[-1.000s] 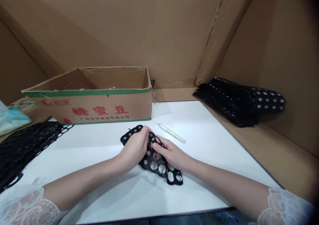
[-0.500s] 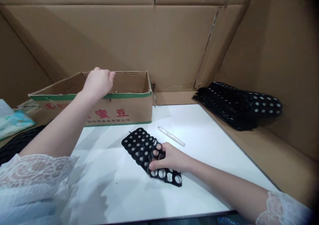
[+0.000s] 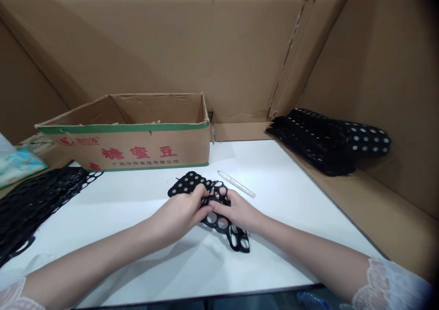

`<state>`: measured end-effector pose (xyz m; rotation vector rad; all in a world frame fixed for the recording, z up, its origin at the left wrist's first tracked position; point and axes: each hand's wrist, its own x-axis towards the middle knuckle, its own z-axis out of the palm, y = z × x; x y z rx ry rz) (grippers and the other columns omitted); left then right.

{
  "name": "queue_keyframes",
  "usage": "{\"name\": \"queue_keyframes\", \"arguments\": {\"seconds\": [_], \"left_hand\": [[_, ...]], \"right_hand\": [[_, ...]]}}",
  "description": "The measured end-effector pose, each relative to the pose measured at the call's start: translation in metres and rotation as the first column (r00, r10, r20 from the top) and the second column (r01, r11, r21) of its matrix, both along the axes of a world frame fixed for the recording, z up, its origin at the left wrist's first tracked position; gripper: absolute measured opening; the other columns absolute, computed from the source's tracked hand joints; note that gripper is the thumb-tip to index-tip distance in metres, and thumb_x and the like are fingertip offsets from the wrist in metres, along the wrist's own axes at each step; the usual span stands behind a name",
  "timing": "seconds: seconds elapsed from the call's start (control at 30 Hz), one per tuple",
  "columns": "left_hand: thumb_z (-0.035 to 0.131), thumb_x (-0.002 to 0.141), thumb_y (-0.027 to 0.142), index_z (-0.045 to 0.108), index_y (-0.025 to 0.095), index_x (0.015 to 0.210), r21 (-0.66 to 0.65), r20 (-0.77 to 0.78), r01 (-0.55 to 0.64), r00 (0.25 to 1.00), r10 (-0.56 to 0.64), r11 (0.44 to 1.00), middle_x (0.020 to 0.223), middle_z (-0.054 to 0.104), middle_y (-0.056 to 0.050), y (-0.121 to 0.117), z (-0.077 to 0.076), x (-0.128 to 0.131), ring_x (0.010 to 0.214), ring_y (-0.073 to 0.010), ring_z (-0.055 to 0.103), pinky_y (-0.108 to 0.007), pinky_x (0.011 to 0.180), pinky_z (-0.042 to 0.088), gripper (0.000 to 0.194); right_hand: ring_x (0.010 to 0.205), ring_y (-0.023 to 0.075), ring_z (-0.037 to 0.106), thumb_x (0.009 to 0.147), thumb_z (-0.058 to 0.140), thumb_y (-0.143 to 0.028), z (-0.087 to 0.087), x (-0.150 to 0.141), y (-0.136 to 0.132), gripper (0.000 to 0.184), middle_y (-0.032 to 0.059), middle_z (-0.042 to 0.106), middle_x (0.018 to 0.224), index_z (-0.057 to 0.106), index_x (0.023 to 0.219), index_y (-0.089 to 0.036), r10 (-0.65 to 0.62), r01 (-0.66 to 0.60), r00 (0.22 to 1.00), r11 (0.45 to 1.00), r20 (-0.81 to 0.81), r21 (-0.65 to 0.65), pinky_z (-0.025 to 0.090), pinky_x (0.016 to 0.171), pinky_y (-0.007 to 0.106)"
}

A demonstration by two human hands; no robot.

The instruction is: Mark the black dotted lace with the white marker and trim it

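Note:
A black piece of fabric with rows of round holes (image 3: 221,221) lies bunched on the white table in the head view. My left hand (image 3: 187,205) pinches it near its middle, thumb and fingers closed. Right beside it, my right hand (image 3: 240,208) grips the same fabric, and the two thumbs almost meet. The far left end of the fabric rests flat, while its near right end hangs loose towards me. Just beyond my right hand lies a white pen (image 3: 236,184). The fingertips of both hands are partly hidden in the folds.
An open cardboard box (image 3: 154,152) with a green rim stands at the back left. More black holed fabric (image 3: 41,200) lies at the left edge. A black stack of holed pieces (image 3: 325,141) sits at the right. Cardboard walls (image 3: 154,45) enclose the table (image 3: 144,273).
My left hand has come down from over the cardboard box to the fabric and taken hold of it beside my right hand. The fabric is more bunched. My right hand has kept its grip.

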<state>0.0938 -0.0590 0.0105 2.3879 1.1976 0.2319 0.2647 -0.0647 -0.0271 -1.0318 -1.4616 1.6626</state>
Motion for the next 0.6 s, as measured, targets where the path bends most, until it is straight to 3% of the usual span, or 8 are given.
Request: {"name": "queue_keyframes", "arguments": {"seconds": [0.17,0.23,0.3,0.33,0.43,0.5,0.57,0.6], "left_hand": [[0.025,0.089,0.026,0.042,0.020,0.086,0.032,0.089,-0.011,0.996,0.008,0.999,0.073,0.060,-0.001,0.009,-0.003,-0.004,0.063,-0.0158,0.056,-0.024,0.056,0.037,0.018],[0.027,0.088,0.027,0.044,0.021,0.088,0.138,0.061,-0.064,0.997,0.056,0.988,0.069,0.059,0.000,0.014,0.004,-0.008,0.059,-0.0153,0.054,-0.024,0.054,0.036,0.018],[0.029,0.087,0.028,0.046,0.021,0.091,0.329,0.079,-0.187,0.982,0.171,0.926,0.071,0.059,0.000,0.026,0.020,-0.017,0.058,-0.0145,0.054,-0.024,0.055,0.036,0.019],[0.029,0.087,0.028,0.047,0.020,0.094,0.458,0.123,-0.279,0.960,0.250,0.844,0.074,0.059,-0.001,0.035,0.030,-0.023,0.061,-0.0144,0.055,-0.024,0.057,0.037,0.021],[0.025,0.090,0.032,0.050,0.016,0.101,0.741,0.331,-0.510,0.843,0.424,0.436,0.084,0.060,-0.004,0.073,0.067,-0.050,0.074,-0.0161,0.056,-0.029,0.065,0.037,0.031],[0.018,0.091,0.039,0.049,0.012,0.104,0.791,0.374,-0.510,0.840,0.392,0.337,0.094,0.058,-0.007,0.105,0.086,-0.071,0.087,-0.0175,0.055,-0.033,0.067,0.033,0.043],[0.018,0.088,0.050,0.052,0.011,0.096,0.775,0.338,-0.489,0.856,0.392,0.400,0.097,0.058,-0.007,0.134,0.097,-0.087,0.102,-0.0208,0.049,-0.036,0.068,0.029,0.053],[0.020,0.086,0.055,0.055,0.012,0.087,0.728,0.325,-0.471,0.877,0.354,0.498,0.093,0.059,-0.007,0.145,0.099,-0.092,0.109,-0.0234,0.043,-0.037,0.070,0.027,0.055]], "right_hand": [[0.045,0.0027,0.039,0.077,0.052,-0.038,-0.002,-0.001,0.000,0.023,-0.0024,0.053,0.067,0.044,0.082,-0.016,0.019,-0.019,1.000,0.999,0.003,0.035,0.030,0.041,0.016],[0.045,0.0026,0.037,0.078,0.050,-0.038,0.000,0.001,0.000,0.022,-0.0034,0.050,0.065,0.042,0.077,-0.017,0.028,-0.029,0.999,0.998,0.028,0.048,0.029,0.041,0.017],[0.047,0.0034,0.039,0.078,0.050,-0.037,0.003,0.002,0.000,0.023,-0.0029,0.051,0.064,0.041,0.072,-0.016,0.075,-0.080,0.994,0.995,0.074,0.065,0.031,0.043,0.017],[0.048,0.0042,0.041,0.078,0.050,-0.037,0.004,0.003,0.000,0.023,-0.0024,0.052,0.063,0.042,0.072,-0.016,0.101,-0.107,0.990,0.992,0.097,0.060,0.034,0.045,0.018],[0.053,0.0064,0.046,0.078,0.050,-0.037,0.004,0.005,-0.001,0.022,-0.0005,0.057,0.067,0.042,0.080,-0.017,0.099,-0.097,0.988,0.995,0.116,-0.022,0.035,0.045,0.018],[0.051,0.0057,0.045,0.078,0.050,-0.037,0.002,0.004,0.000,0.022,0.0016,0.062,0.075,0.040,0.085,-0.018,0.062,-0.054,0.994,0.994,0.095,-0.091,0.030,0.040,0.016],[0.050,0.0048,0.043,0.078,0.049,-0.036,0.000,0.003,0.001,0.022,0.0038,0.064,0.083,0.039,0.085,-0.019,0.046,-0.036,0.996,0.992,0.082,-0.124,0.027,0.038,0.015],[0.050,0.0046,0.042,0.078,0.049,-0.036,0.000,0.003,0.001,0.021,0.0043,0.064,0.086,0.039,0.084,-0.019,0.043,-0.033,0.996,0.991,0.077,-0.128,0.026,0.038,0.015]]}}
